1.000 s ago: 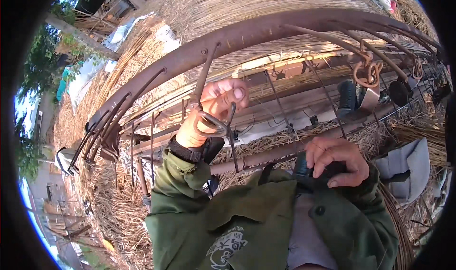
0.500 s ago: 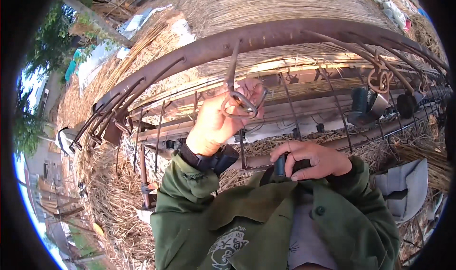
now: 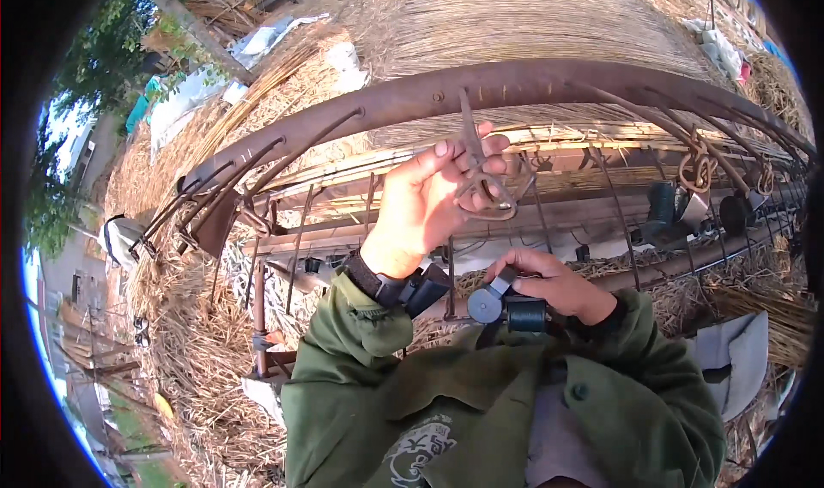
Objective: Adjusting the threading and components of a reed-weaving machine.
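Observation:
My left hand is raised, palm up, its thumb apart and fingers loosely curled round a rusty hanging hook rod with a looped lower end. At my left wrist is a dark band with a black cylindrical item. Lower right, my right hand is closed on a small tool with a silver disc and a dark green spool. The curved brown bar above carries several rods. Another green spool hangs from it at right, below rusty rings.
Behind the frame lie a long reed mat, bundled reeds and loose straw. A lower pipe crosses near my hands. A grey padded piece is at right, white sacks and trees at upper left.
My left hand has moved up and right, its palm more exposed. My right hand has shifted left and turned, bringing the disc and spool into view. The bar sits lower in the picture.

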Demonstrator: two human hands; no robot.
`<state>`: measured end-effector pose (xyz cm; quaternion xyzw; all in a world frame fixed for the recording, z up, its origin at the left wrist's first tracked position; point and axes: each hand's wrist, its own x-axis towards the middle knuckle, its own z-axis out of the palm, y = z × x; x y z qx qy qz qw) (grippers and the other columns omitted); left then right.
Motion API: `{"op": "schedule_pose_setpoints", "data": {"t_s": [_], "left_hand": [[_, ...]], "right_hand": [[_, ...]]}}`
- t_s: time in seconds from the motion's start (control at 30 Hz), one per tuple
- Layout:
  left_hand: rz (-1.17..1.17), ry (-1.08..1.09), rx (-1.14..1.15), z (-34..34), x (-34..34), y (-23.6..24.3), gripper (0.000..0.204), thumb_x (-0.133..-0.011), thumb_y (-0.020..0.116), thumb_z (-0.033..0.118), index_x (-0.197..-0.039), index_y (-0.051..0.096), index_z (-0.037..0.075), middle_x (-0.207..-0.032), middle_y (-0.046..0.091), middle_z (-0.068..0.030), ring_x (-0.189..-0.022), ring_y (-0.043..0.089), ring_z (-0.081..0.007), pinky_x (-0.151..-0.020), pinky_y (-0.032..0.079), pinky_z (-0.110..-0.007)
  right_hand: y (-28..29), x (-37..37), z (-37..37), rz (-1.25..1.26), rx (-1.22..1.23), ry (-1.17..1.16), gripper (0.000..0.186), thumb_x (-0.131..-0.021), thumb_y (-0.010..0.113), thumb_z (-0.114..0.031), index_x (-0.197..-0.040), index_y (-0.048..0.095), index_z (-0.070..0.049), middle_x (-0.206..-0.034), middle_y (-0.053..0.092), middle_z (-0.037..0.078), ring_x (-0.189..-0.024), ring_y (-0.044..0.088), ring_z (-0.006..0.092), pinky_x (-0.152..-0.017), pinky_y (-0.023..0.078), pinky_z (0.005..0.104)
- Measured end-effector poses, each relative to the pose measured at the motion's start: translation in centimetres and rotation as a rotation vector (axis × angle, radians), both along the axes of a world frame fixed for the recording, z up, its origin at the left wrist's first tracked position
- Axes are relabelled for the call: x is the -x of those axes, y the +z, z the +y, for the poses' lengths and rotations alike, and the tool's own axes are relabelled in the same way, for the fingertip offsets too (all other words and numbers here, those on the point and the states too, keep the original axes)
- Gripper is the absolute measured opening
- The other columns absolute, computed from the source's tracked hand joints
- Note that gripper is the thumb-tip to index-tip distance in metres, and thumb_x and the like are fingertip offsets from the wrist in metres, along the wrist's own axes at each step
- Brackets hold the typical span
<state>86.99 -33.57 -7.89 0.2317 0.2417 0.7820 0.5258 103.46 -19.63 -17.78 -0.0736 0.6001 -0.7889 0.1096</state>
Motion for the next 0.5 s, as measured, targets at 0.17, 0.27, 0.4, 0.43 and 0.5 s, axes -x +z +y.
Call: {"op": "schedule_pose_setpoints", "data": {"t_s": [0.17,0.27,0.4,0.43,0.5], "left_hand": [[-0.023,0.038,0.002,0.6,-1.8,-0.1,0.067,-0.080,0.063,0.029,-0.135,0.032,0.006,-0.117,0.052,-0.0139,-0.103,0.052,-0.0233,-0.085,0.043,-0.035],[0.058,-0.086,0.112,0.8,-5.6,-1.5,0.076,-0.080,0.066,0.024,-0.140,0.023,0.007,-0.103,0.055,-0.0122,-0.090,0.055,-0.0193,-0.083,0.043,-0.030],[0.549,0.017,0.365,-0.2,-7.2,-6.9,0.037,-0.086,0.059,0.005,-0.123,0.050,0.003,-0.078,0.056,-0.0001,-0.070,0.051,-0.0071,-0.065,0.042,-0.021],[0.755,0.244,0.410,-0.4,-6.3,-7.7,0.030,-0.087,0.059,0.006,-0.116,0.056,0.002,-0.073,0.055,0.0015,-0.066,0.049,-0.0057,-0.061,0.040,-0.020],[0.896,0.620,0.458,-0.5,-4.3,-8.9,0.017,-0.087,0.061,0.009,-0.102,0.063,0.001,-0.065,0.053,0.0035,-0.058,0.046,-0.0044,-0.054,0.036,-0.020]], "right_hand": [[1.4,3.9,-2.1,-0.310,0.484,-0.384,0.025,-0.083,0.048,-0.001,-0.107,0.050,-0.001,-0.100,0.054,0.005,-0.091,0.055,0.0124,-0.079,0.047,0.0266],[-0.4,6.8,-0.8,-0.175,0.855,-0.316,0.019,-0.085,0.046,-0.003,-0.103,0.050,-0.001,-0.099,0.055,0.004,-0.088,0.056,0.0118,-0.074,0.049,0.0268],[-1.0,8.3,0.9,-0.090,0.414,-0.433,0.016,-0.092,0.038,-0.008,-0.104,0.049,-0.007,-0.103,0.056,0.007,-0.086,0.059,0.0166,-0.074,0.051,0.0323],[-1.1,8.4,1.1,-0.293,0.855,-0.476,0.018,-0.093,0.038,-0.008,-0.108,0.047,-0.008,-0.105,0.056,0.007,-0.088,0.059,0.0185,-0.075,0.052,0.0351],[-1.5,8.2,1.6,-0.328,0.846,-0.497,0.019,-0.094,0.037,-0.008,-0.111,0.046,-0.009,-0.108,0.055,0.008,-0.092,0.059,0.0203,-0.076,0.052,0.0384]]}}
